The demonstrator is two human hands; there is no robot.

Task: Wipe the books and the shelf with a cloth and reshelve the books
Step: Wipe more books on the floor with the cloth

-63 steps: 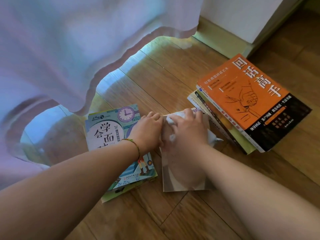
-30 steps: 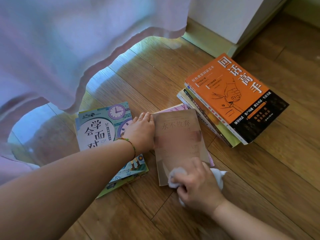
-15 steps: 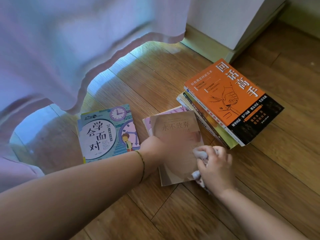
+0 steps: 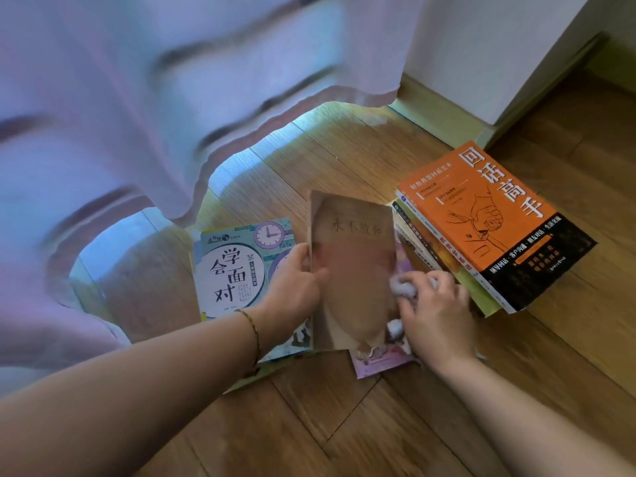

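Two hands [image 4: 296,287] [image 4: 437,311], one cloth [image 4: 404,287], one raised brown book [image 4: 351,270].

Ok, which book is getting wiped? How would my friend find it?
Start at the book stack topped by the orange book on the wooden floor. Just left is a tan book, held by the left hand, with the right hand pressing a white cloth against it. It alone is plain brownish; the teal clock book is colourful.
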